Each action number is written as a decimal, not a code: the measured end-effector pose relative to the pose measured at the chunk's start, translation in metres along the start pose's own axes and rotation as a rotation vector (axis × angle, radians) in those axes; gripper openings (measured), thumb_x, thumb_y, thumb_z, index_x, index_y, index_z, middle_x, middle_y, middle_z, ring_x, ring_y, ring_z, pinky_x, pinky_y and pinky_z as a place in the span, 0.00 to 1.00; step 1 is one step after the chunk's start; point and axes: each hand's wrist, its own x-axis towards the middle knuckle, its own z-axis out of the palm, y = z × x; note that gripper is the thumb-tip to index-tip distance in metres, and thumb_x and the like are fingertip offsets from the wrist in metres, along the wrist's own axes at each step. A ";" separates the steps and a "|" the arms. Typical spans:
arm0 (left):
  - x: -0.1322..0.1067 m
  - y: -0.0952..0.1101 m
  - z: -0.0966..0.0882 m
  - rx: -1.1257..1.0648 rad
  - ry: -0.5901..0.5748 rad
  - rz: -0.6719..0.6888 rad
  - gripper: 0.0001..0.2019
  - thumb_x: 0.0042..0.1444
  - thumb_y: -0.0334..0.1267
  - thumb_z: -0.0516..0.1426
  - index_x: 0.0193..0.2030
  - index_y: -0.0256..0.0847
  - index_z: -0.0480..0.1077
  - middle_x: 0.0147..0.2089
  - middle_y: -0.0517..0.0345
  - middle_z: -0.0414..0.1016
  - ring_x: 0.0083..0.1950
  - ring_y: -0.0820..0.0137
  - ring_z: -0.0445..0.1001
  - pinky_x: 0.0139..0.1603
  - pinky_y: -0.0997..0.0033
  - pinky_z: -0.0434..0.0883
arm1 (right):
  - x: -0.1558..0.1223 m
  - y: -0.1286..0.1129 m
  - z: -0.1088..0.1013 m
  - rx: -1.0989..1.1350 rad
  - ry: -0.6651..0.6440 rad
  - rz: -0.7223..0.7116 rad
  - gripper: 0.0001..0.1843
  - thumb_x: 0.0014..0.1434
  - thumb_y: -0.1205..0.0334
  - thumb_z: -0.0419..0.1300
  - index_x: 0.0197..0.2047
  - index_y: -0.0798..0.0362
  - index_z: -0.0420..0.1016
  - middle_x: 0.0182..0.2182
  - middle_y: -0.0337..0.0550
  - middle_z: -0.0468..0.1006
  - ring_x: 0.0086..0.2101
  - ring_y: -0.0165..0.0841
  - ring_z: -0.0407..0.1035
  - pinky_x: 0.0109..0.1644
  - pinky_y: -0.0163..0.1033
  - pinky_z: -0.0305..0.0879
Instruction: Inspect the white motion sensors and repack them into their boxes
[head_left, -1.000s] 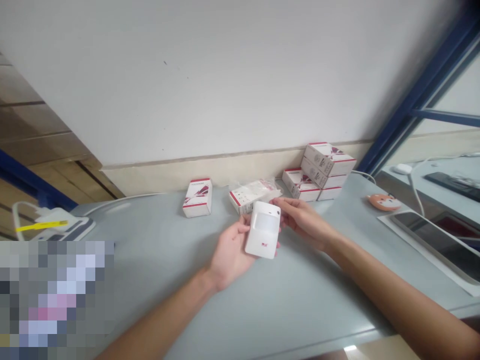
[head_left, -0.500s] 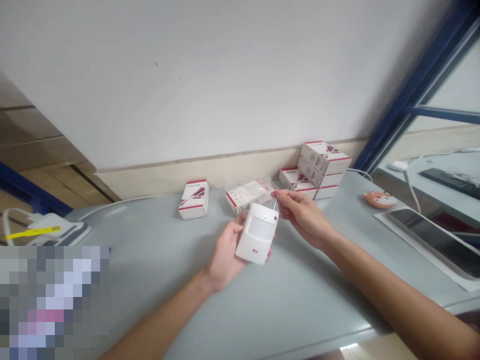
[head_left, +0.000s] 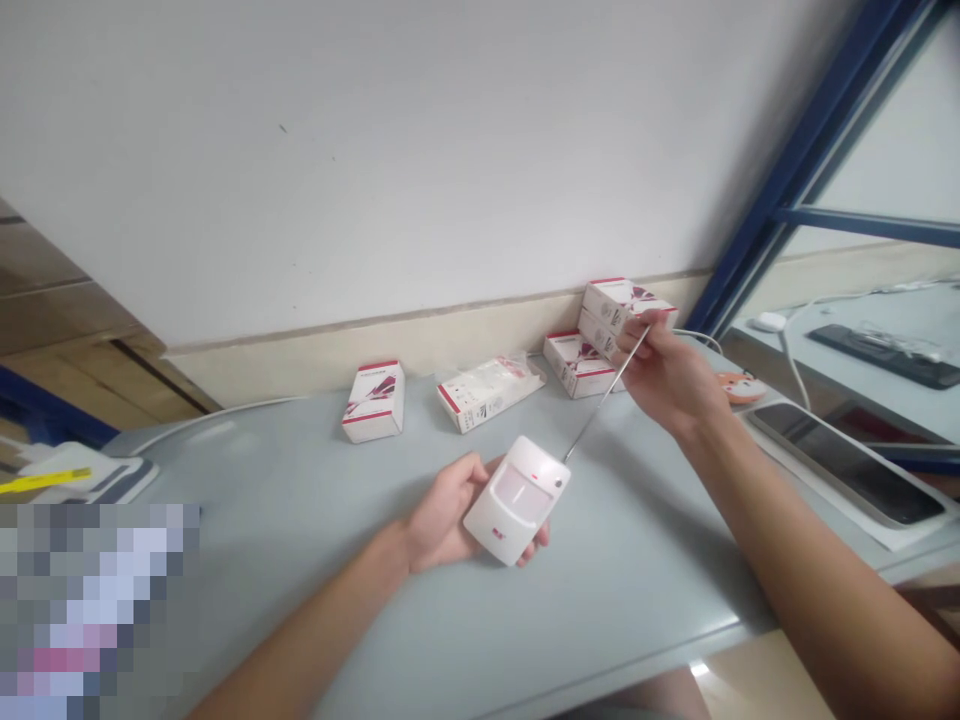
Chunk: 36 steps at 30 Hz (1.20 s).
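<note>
A white motion detector with a curved lens window and a small red light lies in my left hand, whose fingers wrap around it from beneath. From its upper right corner a thin metal telescopic antenna sticks out, long and slanting up to the right. The fingers of my right hand pinch the antenna's far end. Behind the detector, on the grey table, lies an opened-looking white and red box with a clear plastic bag on top.
A white and red box stands at the back left. Several similar boxes are stacked behind my right hand. On the right lie a phone-like dark slab and an orange animal-faced object. A white power strip sits at the left.
My right hand has moved up and to the right, drawing the antenna out much longer. The detector in my left hand has come slightly lower and tilted, and its small light now shows red.
</note>
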 end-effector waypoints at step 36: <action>0.001 -0.006 -0.007 -0.133 0.110 0.261 0.22 0.60 0.41 0.48 0.55 0.31 0.71 0.42 0.30 0.82 0.38 0.52 0.80 0.44 0.56 0.69 | -0.008 0.031 0.002 -0.321 -0.105 0.062 0.23 0.62 0.41 0.71 0.55 0.45 0.83 0.45 0.42 0.82 0.31 0.28 0.66 0.34 0.37 0.67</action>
